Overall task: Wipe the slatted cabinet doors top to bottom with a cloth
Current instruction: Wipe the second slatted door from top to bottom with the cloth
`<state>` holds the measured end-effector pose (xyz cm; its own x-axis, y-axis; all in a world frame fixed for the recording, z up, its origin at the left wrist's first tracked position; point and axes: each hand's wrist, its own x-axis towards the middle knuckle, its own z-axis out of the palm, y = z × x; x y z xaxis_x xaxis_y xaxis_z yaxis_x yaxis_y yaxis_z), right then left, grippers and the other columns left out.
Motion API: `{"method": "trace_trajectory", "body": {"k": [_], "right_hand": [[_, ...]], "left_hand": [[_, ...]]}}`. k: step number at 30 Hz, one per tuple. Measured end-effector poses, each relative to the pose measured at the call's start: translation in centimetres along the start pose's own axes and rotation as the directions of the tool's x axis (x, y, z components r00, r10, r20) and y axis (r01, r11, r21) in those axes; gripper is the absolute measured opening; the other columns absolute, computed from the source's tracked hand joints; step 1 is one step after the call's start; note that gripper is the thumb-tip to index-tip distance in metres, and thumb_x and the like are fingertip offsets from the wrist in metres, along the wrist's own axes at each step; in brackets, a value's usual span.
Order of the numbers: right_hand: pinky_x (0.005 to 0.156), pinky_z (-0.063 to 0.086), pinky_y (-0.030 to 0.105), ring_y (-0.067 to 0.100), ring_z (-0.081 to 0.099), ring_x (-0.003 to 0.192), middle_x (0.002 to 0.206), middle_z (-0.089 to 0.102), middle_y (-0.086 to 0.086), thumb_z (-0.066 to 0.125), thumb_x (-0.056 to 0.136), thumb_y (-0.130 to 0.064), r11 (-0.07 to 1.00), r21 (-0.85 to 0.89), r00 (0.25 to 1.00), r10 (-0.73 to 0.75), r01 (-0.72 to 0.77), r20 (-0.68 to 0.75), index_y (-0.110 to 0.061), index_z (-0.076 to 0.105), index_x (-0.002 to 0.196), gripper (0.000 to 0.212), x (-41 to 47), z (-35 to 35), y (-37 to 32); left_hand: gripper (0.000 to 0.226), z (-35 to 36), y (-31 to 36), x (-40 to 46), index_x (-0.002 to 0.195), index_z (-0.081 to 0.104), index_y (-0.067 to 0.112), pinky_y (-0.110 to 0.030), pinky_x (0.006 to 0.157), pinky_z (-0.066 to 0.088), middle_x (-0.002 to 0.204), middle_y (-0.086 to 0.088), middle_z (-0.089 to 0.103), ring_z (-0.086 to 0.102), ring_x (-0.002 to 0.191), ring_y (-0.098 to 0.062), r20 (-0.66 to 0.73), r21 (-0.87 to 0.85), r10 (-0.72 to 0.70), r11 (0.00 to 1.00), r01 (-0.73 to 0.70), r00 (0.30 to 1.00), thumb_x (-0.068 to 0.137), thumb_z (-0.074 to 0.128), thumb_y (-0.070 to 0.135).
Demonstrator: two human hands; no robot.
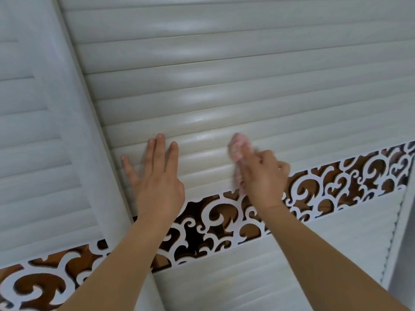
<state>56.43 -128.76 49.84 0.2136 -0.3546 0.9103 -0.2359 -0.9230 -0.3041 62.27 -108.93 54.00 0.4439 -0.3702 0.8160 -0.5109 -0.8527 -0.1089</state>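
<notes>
Wiping a pale slatted cabinet door [224, 90], a person works a pink cloth [238, 149] along the lowest slats of the upper panel, just above a band of white scrollwork [325, 189] that crosses the door over a brown backing. The right hand [260, 178] has its grip clenched around the bunched cloth, knuckles toward the camera, pressing the wad against the slats; the cloth is blurred, so its folds cannot be made out. The left hand [155, 176] lies released and flat on the same door near its left edge, fingers spread and pointing upward, likely steadying the panel against the push of the wiping. Both forearms reach up and forward from the bottom of the view. A second slatted door [33, 120] stands to the left, and more slats [224, 277] continue beneath the scrollwork, apparently not yet reached.
</notes>
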Motion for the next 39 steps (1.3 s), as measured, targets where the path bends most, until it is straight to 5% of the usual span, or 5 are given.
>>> {"method": "trace_trajectory", "body": {"k": [6,12,17,26,39], "right_hand": [[0.087,0.040,0.043,0.018,0.037,0.073,0.097,0.044,0.008,0.050,0.096,-0.035,0.777,0.168,0.786,0.618,-0.607,-0.021,-0.037,0.038,0.142,0.047,1.4,0.3,2.4],[0.079,0.049,0.043,0.013,0.052,0.078,0.077,0.055,-0.008,0.043,0.089,-0.065,0.908,0.257,0.939,0.287,-0.330,0.192,-0.030,0.056,0.074,0.041,-2.8,1.3,-6.9],[0.082,0.033,0.034,0.022,0.056,0.081,0.086,0.061,-0.001,0.083,0.065,-0.030,0.920,0.388,0.942,-0.077,-0.060,0.327,-0.032,0.068,0.108,0.046,-4.3,1.4,-7.4],[0.090,0.042,0.043,0.019,0.044,0.075,0.093,0.036,0.001,0.048,0.097,-0.038,0.750,0.127,0.761,0.644,-0.649,0.080,-0.042,0.037,0.142,0.046,-1.4,0.3,2.5],[0.074,0.041,0.042,0.031,0.059,0.071,0.089,0.061,0.014,0.070,0.078,-0.021,1.000,0.006,0.992,0.007,-0.008,0.123,-0.019,0.065,0.119,0.041,-2.1,-0.2,8.9]], "left_hand": [[0.082,-0.2,0.3,-0.4,0.150,0.011,0.021,-0.060,0.110,-0.007,0.158,-0.004,-0.001,-0.004,0.145,-0.018,0.100,0.029,-0.018,0.999,0.015,0.995,0.082,0.056,0.011],[0.077,0.9,0.6,-0.5,0.147,0.024,0.014,-0.050,0.110,-0.013,0.157,-0.009,0.014,0.006,0.144,-0.022,-0.014,-0.048,-0.049,0.998,0.048,0.999,0.078,0.058,0.006],[0.073,-0.1,0.1,-0.7,0.150,0.002,0.019,-0.060,0.109,-0.010,0.158,-0.006,-0.009,-0.010,0.144,-0.020,0.091,0.029,-0.034,0.999,0.031,0.995,0.087,0.039,0.014],[0.088,-0.5,1.0,-0.9,0.142,-0.027,0.020,-0.061,0.107,-0.014,0.144,-0.004,-0.040,-0.029,0.139,-0.021,0.184,0.077,-0.060,0.996,0.046,0.981,0.085,0.038,0.007],[0.084,2.6,9.5,-3.7,0.149,-0.008,0.025,-0.065,0.107,-0.011,0.154,-0.002,-0.025,-0.025,0.141,-0.024,0.279,0.101,-0.042,0.995,0.014,0.959,0.083,0.041,0.007]]}}
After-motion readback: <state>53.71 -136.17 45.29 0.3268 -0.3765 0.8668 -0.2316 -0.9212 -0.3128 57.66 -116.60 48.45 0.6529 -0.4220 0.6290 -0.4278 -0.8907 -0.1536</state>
